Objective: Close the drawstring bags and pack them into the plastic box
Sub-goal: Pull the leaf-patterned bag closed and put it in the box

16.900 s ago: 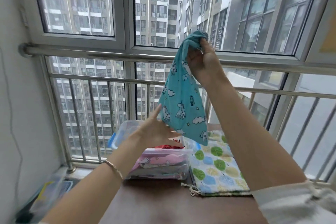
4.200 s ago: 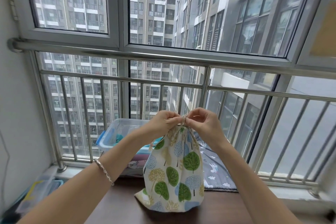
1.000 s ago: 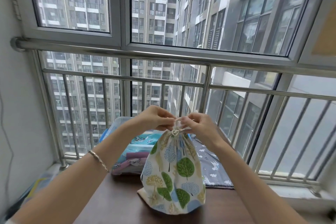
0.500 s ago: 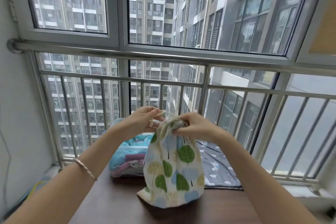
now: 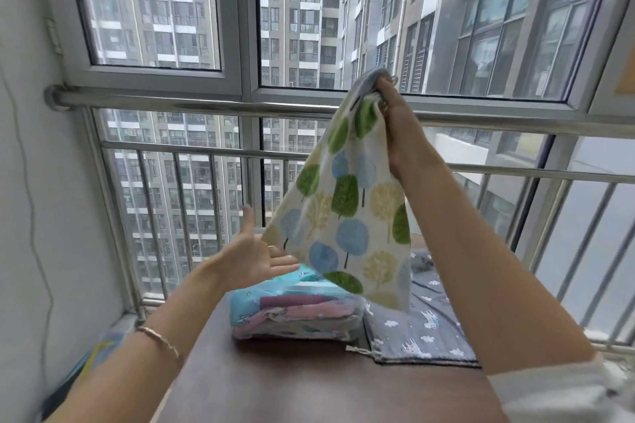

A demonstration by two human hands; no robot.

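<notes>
My right hand (image 5: 395,120) grips the gathered neck of a cream drawstring bag with green, blue and yellow trees (image 5: 347,213) and holds it high in the air. The bag hangs down over the clear plastic box (image 5: 295,319), which holds folded teal and pink bags. My left hand (image 5: 254,257) is open, palm up, with its fingers at the bag's lower left corner. A grey bag with white animals and clouds (image 5: 422,330) lies flat on the table to the right of the box.
The brown table (image 5: 309,385) stands against a steel window railing (image 5: 240,106). A blue-edged plastic lid (image 5: 89,361) lies on the floor at the lower left, beside the white wall.
The tree bag stood on the table with both hands at its neck. Now my right hand has lifted it high and my left hand has let go and moved below it.
</notes>
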